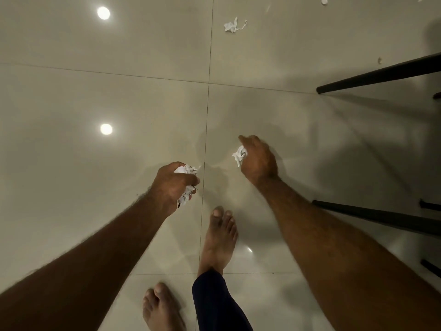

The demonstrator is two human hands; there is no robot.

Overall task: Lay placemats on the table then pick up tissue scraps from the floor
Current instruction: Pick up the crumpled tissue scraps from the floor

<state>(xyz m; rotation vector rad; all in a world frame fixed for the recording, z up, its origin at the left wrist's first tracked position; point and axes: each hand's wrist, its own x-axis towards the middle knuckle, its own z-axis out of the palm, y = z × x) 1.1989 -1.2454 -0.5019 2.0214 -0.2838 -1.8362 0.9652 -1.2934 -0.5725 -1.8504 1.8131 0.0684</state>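
Note:
I look straight down at a glossy beige tiled floor [71,96]. My left hand [170,185] grips a crumpled wad of white tissue scraps [187,172], which sticks out above and below the fist. My right hand [259,161] hangs low over the floor with its fingers curled round one white tissue scrap [239,154]. A loose white scrap [232,26] lies on the floor far ahead. A smaller scrap [324,0] lies at the top edge, and a tiny bit [379,60] lies near the furniture legs.
Black furniture legs [381,75] slant in from the right edge, with another [372,215] lower down. My bare feet [220,237] stand on the tiles below my hands. Two ceiling lights reflect in the floor on the left [103,13].

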